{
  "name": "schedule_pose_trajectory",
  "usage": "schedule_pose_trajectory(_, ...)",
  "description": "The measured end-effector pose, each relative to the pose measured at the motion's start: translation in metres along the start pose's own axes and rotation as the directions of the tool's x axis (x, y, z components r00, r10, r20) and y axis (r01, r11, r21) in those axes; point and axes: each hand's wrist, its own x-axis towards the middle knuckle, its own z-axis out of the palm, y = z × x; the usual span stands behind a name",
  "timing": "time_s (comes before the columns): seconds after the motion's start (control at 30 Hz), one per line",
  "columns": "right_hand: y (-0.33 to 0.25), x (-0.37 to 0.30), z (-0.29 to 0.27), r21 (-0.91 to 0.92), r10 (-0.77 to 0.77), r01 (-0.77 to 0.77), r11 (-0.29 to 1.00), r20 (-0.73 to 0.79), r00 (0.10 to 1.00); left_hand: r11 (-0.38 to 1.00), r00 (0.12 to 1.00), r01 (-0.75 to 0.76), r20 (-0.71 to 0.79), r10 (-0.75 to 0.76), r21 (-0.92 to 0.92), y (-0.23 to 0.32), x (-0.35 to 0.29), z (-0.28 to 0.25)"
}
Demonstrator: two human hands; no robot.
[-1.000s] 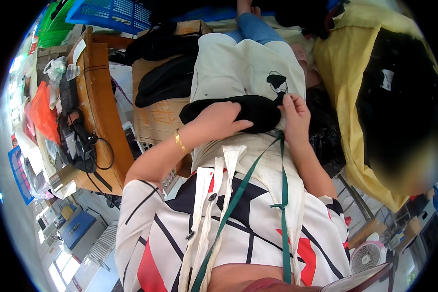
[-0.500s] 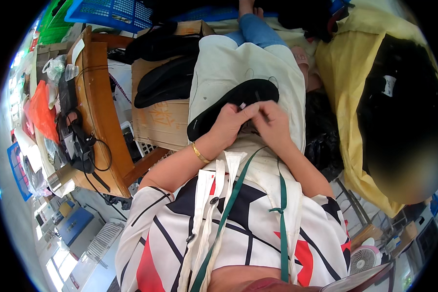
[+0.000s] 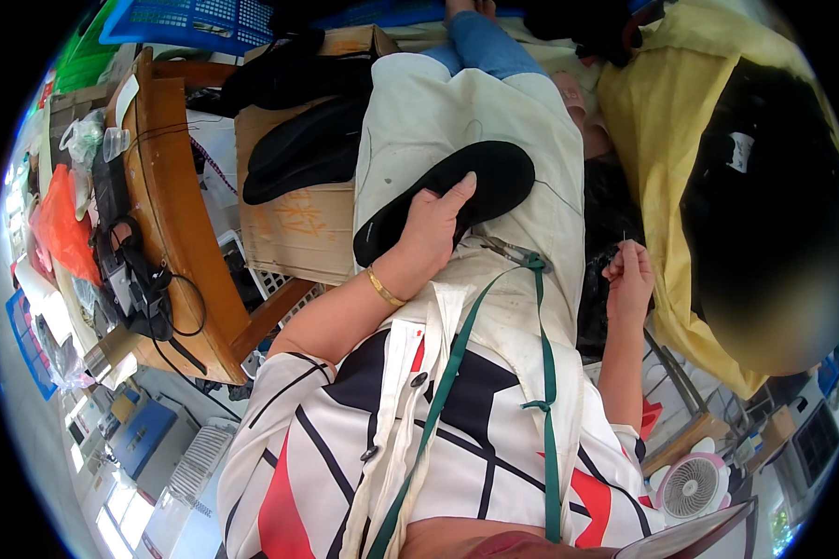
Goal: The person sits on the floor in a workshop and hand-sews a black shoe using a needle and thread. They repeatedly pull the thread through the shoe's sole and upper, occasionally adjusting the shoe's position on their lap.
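A black, sole-shaped insole lies slantwise across the white apron on my lap. My left hand grips it near the middle, thumb stretched over its upper face and fingers hidden underneath. Out to the right, apart from the insole, my right hand is raised with its fingers pinched together. A thin needle-like piece sticks up from the fingertips, too small to name surely. Small metal snips rest on the apron beside a green ribbon.
More black sole-shaped pieces lie on a cardboard box to my left, next to a wooden table. On my right stands a yellow sack with black contents. A pink-and-white fan is at lower right.
My right hand has left the insole and swung out to the right. The left hand now lays its thumb along the insole. Snips on the lap have come into sight.
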Motion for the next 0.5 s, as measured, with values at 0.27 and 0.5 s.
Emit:
schedule_pose_trajectory(0.27, -0.009, -0.024, 0.11, -0.217, 0.084, -0.001, 0.976, 0.373, 0.924, 0.997, 1.0, -0.01, -0.007, 0.011, 0.07, -0.002, 0.005, -0.003)
schedule_pose_trajectory(0.5, -0.009, -0.018, 0.16, -0.333, 0.056, 0.163, 0.929, 0.559, 0.827, 0.994, 0.999, 0.043, -0.032, -0.04, 0.101, -0.002, 0.005, -0.009)
